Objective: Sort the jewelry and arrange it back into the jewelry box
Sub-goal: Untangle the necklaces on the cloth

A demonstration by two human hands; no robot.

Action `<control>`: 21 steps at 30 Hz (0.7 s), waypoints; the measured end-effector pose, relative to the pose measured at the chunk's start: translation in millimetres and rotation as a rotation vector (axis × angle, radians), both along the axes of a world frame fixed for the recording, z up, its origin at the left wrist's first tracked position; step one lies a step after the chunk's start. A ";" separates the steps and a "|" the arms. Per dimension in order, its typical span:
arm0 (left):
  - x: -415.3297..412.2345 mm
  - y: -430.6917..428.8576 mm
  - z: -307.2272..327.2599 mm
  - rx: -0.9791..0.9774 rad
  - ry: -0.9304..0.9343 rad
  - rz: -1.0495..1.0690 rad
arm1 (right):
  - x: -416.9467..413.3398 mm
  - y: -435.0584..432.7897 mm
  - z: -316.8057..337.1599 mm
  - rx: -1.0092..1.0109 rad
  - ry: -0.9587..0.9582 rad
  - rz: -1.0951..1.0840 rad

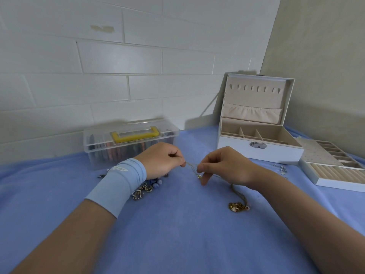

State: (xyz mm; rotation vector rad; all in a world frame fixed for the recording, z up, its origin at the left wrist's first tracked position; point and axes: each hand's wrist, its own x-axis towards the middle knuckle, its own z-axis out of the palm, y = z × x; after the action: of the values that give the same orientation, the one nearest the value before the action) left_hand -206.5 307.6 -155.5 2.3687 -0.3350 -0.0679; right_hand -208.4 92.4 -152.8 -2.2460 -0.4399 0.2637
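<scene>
A thin gold chain necklace [192, 167] with a small pendant is stretched between my two hands just above the blue cloth. My left hand [162, 160], with a light blue wristband, pinches one end. My right hand [223, 168] pinches the chain near the pendant. The white jewelry box [256, 153] stands open at the back right, its beige compartments showing nothing inside. Its removable tray [333, 165] lies to the right of the box. A heap of mixed jewelry [146, 187] with a heart charm and blue beads lies under my left wrist.
A clump of gold chains [239, 205] lies below my right wrist. Small silver pieces [282, 170] lie between the box and tray. A clear plastic case with a yellow handle [130, 139] stands at the back against the tiled wall.
</scene>
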 end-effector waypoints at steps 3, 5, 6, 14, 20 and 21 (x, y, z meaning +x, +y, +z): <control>-0.7 -0.6 0.9 -0.003 0.006 -0.002 | -0.6 0.1 0.8 0.027 0.000 -0.020; -2.0 -1.6 1.5 -0.005 0.029 -0.016 | 0.3 -0.9 2.3 0.059 -0.007 -0.034; -3.0 -2.3 2.0 0.001 0.042 -0.031 | 0.5 -1.4 3.1 0.072 -0.002 -0.030; -7.2 -1.5 4.9 -0.029 0.155 -0.085 | 1.6 -6.5 -0.3 0.028 0.138 0.013; -8.3 -1.7 6.7 -0.107 0.238 -0.085 | 1.6 -4.3 -6.0 -0.057 0.001 0.108; -8.4 -1.4 6.8 -0.109 0.250 -0.088 | 1.7 -3.9 -6.7 -0.087 -0.042 0.133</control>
State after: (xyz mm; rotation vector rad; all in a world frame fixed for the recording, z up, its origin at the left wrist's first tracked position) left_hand -214.9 306.2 -148.7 2.2061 -0.3131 -0.3749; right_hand -206.8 88.4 -159.5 -2.3135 -0.6121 0.3101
